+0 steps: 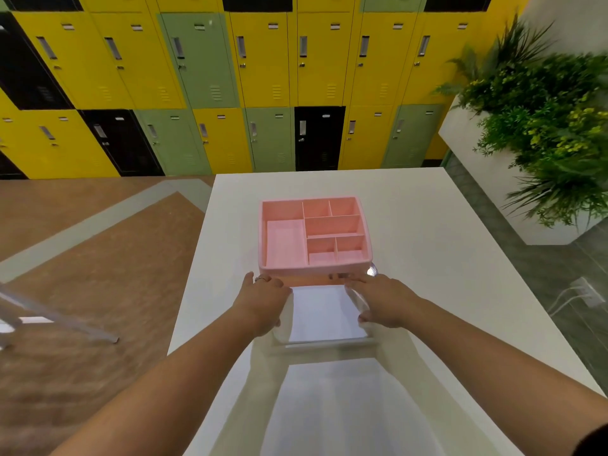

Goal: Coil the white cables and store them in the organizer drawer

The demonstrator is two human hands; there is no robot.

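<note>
Clear drawer (325, 315) drawn from pink organizer (316, 235) toward the table's (427, 225) near edge, left hand (263, 301) and right hand (385, 301) grasping its side walls. No cables visible; coiling and storing apparently remain.

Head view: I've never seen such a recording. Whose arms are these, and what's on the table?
No machine here: a person wears one camera on the head, looking down at their own bare arms. On the white table stands a pink organizer with open compartments on top. Its clear drawer is pulled out toward the person. The left hand and right hand lie along its side walls; whether they pinch or only press, I cannot tell. No cables show.
</note>
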